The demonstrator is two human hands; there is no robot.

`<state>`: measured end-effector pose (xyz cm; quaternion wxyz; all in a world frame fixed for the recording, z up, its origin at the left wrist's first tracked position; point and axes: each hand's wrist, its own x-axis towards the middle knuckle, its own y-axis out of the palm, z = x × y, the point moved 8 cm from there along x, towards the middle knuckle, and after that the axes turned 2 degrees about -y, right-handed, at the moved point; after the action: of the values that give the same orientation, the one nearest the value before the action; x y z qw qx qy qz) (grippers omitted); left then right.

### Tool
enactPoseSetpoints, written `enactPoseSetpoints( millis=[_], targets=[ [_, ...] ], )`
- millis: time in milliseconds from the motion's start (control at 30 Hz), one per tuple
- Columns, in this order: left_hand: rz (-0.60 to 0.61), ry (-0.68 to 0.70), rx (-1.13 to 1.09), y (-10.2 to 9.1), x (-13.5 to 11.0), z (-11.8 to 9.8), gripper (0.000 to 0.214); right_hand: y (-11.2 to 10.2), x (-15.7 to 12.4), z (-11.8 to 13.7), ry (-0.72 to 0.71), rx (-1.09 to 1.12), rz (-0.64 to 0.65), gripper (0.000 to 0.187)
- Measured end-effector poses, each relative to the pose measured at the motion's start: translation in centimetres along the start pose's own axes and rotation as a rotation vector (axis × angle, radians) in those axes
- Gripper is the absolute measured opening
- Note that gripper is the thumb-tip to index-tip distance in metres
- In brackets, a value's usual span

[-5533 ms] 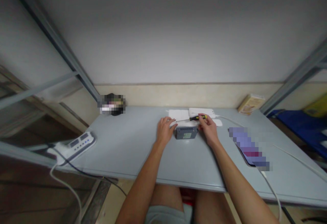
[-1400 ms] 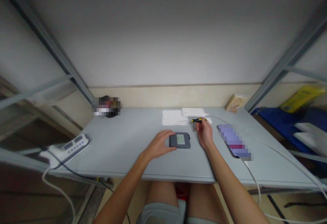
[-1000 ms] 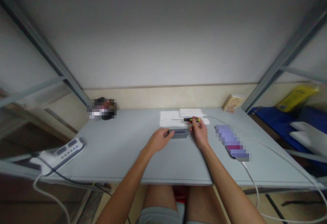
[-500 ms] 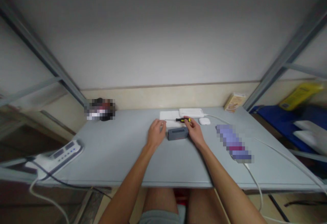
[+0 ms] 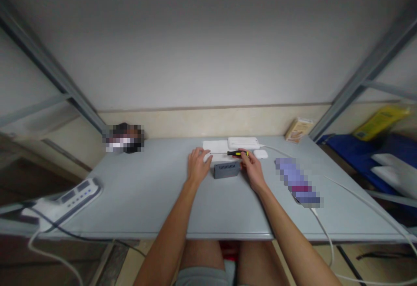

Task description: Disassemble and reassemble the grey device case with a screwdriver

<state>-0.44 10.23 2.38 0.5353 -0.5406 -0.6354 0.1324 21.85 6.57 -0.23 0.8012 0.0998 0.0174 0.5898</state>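
Note:
A small dark grey box [image 5: 226, 170] stands on its edge on the grey table [image 5: 156, 199], its ribbed side facing me. My right hand [image 5: 250, 167] is just right of the box, fingers closed round a screwdriver [image 5: 237, 153] with a black and yellow handle; its thin shaft points left. My left hand [image 5: 197, 164] rests on the table just left of the box, fingers stretched out, its fingertips on a white sheet [image 5: 215, 147] behind the box.
A white flat device [image 5: 243, 142] with a white cable [image 5: 329, 229] and a small white case [image 5: 260, 154] lie behind. A phone [image 5: 298, 182] lies at the right, a power strip [image 5: 61, 197] at the left edge, a cardboard box [image 5: 298, 129] at the back.
The box lay flat under my left hand, then was tipped up onto its edge. My left hand has let go and moved to the left; my right hand kept the screwdriver.

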Motion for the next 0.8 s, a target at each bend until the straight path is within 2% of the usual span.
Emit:
enactPoseSetpoints(
  millis=[800],
  targets=[
    [-0.031,0.066,-0.133,-0.32,0.08,-0.18,0.015,-0.59,-0.16,0.2,-0.018,0.076,-0.031,0.052]
  ],
)
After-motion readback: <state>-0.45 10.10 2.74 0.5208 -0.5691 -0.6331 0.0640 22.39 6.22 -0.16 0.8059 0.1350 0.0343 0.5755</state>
